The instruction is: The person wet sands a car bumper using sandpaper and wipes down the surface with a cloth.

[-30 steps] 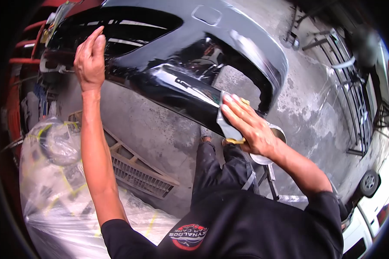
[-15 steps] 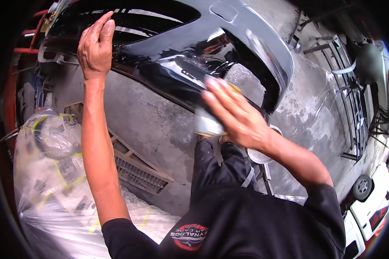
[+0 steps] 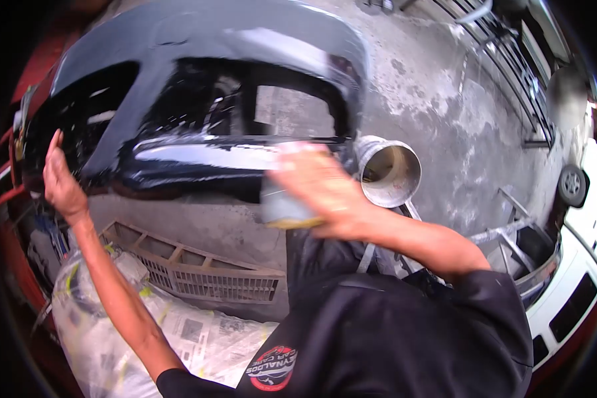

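A car bumper (image 3: pixel 199 43) spans the upper left, dull grey along its outer face and glossy black around its openings. Its near edge has my left hand (image 3: pixel 65 186) against it at the left end, fingers stretched out and holding nothing else. My right hand (image 3: pixel 322 192), blurred by motion, is pressed flat over a grey pad with a yellowish edge (image 3: pixel 285 207), like a sanding pad. The pad is at the bumper's lower black strip, near its right end; whether they touch is hard to tell.
Just right of the bumper is a round metal container (image 3: pixel 414 192). A slatted grille panel (image 3: pixel 205 282) lies below, beside a plastic-and-paper-covered part (image 3: pixel 192 338). Metal frames (image 3: pixel 504 63) and a white vehicle (image 3: pixel 577 292) are at the right, over stained concrete floor (image 3: pixel 431 93).
My view has turned, so the bumper lies more level and lower left. My right hand and the pad now appear farther left along the bumper. The left hand stays at its edge.
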The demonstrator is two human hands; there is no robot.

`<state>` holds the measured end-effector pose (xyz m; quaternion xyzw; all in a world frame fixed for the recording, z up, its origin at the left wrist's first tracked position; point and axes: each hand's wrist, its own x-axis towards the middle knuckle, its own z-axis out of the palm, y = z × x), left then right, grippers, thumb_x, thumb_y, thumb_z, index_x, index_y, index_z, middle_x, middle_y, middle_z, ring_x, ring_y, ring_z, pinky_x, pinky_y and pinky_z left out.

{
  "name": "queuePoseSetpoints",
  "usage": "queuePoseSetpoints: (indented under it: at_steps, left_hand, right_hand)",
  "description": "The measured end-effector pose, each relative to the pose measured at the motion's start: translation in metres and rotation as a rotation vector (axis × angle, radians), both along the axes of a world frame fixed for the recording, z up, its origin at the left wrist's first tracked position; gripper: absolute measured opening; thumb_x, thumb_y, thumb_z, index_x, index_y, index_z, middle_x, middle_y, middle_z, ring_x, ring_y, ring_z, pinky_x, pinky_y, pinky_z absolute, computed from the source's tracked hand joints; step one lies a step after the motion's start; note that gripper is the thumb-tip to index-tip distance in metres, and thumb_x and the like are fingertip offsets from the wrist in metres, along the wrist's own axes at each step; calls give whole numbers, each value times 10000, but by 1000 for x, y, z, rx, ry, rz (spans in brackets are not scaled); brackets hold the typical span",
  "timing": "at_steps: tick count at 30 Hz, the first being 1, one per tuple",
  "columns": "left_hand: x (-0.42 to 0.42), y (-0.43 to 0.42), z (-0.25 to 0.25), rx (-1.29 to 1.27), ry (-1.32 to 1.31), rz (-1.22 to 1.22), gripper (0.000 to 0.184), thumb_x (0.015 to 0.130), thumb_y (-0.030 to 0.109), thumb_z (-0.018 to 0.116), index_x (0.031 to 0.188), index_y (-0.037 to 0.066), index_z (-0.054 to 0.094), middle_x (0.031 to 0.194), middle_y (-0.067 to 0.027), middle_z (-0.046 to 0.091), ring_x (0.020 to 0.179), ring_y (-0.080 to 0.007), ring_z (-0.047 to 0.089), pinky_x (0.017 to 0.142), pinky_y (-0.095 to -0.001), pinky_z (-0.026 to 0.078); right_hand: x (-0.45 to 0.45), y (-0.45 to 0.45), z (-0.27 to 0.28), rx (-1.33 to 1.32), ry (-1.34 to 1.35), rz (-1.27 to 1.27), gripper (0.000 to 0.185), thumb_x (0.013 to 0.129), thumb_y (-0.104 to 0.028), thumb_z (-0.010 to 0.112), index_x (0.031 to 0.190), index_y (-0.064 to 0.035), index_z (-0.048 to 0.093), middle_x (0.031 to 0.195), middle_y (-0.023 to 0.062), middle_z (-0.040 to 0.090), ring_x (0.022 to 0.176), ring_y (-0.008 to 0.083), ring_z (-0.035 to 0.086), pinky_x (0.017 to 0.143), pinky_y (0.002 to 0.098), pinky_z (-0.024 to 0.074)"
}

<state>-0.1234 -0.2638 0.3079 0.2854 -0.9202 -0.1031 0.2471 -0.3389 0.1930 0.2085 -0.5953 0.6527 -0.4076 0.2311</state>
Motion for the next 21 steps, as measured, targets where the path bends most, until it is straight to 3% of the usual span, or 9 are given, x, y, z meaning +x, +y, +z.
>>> queuePoseSetpoints:
  at_steps: [2,3,6,7,9,12,13,16,21]
  left_hand:
    - [5,-6,2,24,-52,14,445,1146,230,377,1401,-39,624,1391,-142,670,1297,-222,614,1142,-346,418]
    - [10,-10,1,53,-58,12,457,1149,240,365,1417,-39,609,1408,-145,656,1312,-226,604,1153,-351,409]
    - [16,-17,3,75,-111,22,516,1159,291,315,1448,-48,576,1454,-164,615,1355,-252,569,1196,-376,366]
    - [15,-20,1,102,-76,9,520,1159,295,315,1446,-49,577,1451,-164,617,1357,-251,567,1199,-376,360]
    - [16,-21,2,111,-72,8,524,1158,297,313,1451,-52,570,1446,-163,620,1360,-249,562,1207,-375,348]
    - [11,-15,3,147,-43,38,528,1159,293,299,1452,-55,567,1447,-163,620,1357,-252,564,1204,-378,357]
    - [11,-16,4,139,-55,20,530,1159,292,294,1453,-55,566,1448,-164,619,1358,-255,564,1204,-381,361]
    - [17,-29,4,118,-114,-3,533,1159,285,273,1455,-52,563,1449,-165,617,1366,-266,564,1202,-396,384]
    - [14,-21,5,97,-124,15,536,1159,294,271,1449,-40,576,1445,-153,622,1374,-252,558,1213,-379,358]
  right_hand:
    - [33,-58,2,-347,33,-46,652,836,-44,618,1440,152,474,1500,348,488,1418,468,490,1213,572,358]
    - [39,-73,18,-316,-1,-46,596,883,-76,568,1426,154,484,1507,345,485,1406,472,500,1209,575,361]
    - [23,-19,-12,-232,-67,-71,660,857,-131,643,1468,74,502,1542,299,484,1456,444,461,1226,574,327]
    - [11,19,-26,-108,-129,-64,753,816,-214,720,1501,15,508,1561,270,482,1478,415,446,1239,564,305]
    - [8,76,-64,-94,-186,-288,939,721,-195,848,1554,-2,460,1607,244,441,1528,372,386,1256,550,269]
    - [27,64,-65,-135,-137,-409,917,742,-220,786,1558,20,443,1630,269,391,1554,409,320,1273,548,227]
    - [22,48,-44,-44,2,-244,846,784,-205,705,1550,38,441,1620,273,401,1537,431,347,1265,555,247]
    - [23,7,-23,-168,3,-223,762,781,-104,641,1513,48,490,1588,236,460,1486,393,439,1244,555,294]
    - [3,98,-109,-178,283,-140,602,902,-121,555,1495,-13,554,1614,166,463,1528,365,383,1270,556,239]
